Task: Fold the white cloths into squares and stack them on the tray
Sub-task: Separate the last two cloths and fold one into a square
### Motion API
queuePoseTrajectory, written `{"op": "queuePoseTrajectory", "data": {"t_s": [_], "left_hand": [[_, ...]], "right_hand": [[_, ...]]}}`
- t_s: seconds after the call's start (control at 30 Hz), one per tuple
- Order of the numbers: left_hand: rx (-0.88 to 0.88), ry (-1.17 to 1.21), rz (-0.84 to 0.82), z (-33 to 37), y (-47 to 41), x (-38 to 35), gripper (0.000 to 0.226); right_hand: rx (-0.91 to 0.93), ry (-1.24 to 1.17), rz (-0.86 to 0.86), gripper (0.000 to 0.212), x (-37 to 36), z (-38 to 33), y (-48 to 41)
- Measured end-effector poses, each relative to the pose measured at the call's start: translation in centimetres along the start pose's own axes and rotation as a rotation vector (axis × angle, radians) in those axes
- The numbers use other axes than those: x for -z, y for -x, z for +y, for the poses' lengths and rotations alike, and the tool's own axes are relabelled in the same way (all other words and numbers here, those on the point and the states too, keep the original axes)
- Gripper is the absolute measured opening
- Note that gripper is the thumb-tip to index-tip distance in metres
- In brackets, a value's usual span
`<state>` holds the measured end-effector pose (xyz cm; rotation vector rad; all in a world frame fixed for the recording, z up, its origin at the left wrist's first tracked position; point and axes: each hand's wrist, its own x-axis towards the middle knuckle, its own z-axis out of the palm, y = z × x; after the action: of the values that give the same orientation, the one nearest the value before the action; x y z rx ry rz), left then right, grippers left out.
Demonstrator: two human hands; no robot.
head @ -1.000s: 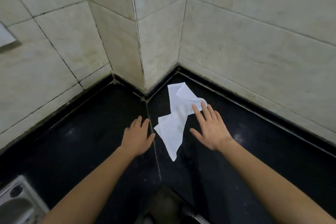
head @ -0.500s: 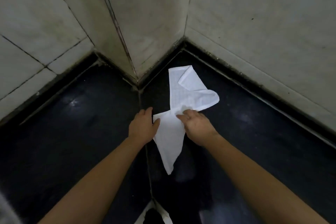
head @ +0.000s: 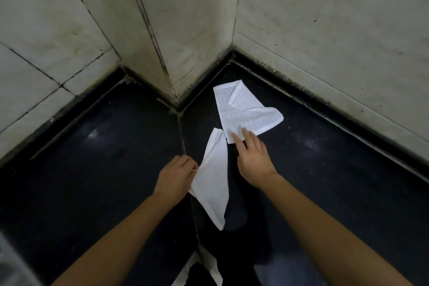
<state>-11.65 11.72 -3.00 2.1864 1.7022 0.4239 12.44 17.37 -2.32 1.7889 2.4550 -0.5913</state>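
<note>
Pinching edge of cloth [head: 213, 183] just right of it: left hand [head: 173, 181]; right hand [head: 253, 162] fingers straight, pressing corner of second cloth [head: 243, 114] just ahead.

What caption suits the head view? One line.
Left hand pinches the near white cloth; right hand presses the far cloth flat.

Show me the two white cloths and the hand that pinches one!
near cloth [head: 213, 186]: head view, middle of its white face.
far cloth [head: 239, 118]: head view, flat part below its folded-over corner.
left hand [head: 175, 179]: head view, back of the hand pinching the near cloth's edge.
</note>
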Motion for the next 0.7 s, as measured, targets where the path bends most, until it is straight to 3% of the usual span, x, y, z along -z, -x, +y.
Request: {"op": "queuePoseTrajectory", "data": {"t_s": [0.13, 0.23, 0.3, 0.43, 0.53, 0.7], "left_hand": [[-0.145, -0.019, 0.155, 0.8, 1.0, 4.6, 0.018], [-0.162, 0.008, 0.288, 1.3, 2.1, 8.1, 0.01], [-0.173, -0.006, 0.322, 1.2, 3.1, 10.5, 0.016], [-0.15, -0.064, 0.379, 0.1, 5.2, 14.3, 0.008], [-0.096, -0.082, 0.455, -0.8, 6.4, 16.3, 0.023], [-0.133, -0.093, 0.518, -1.4, 8.0, 18.5, 0.025]], "right_hand": [[0.241, -0.02, 0.0, 0.063, 1.8, -4.3, 0.5], [0.331, -0.052, -0.023, 0.032, 3.2, -7.3, 0.8], [0.338, -0.067, 0.0, 0.021, 4.3, -9.0, 1.2], [0.384, -0.123, 0.115, 0.017, 6.3, -12.5, 2.1], [0.369, -0.151, 0.021, 0.017, 7.7, -15.1, 3.4], [0.242, -0.474, -0.092, 0.029, 8.3, -17.3, 5.9]]}}
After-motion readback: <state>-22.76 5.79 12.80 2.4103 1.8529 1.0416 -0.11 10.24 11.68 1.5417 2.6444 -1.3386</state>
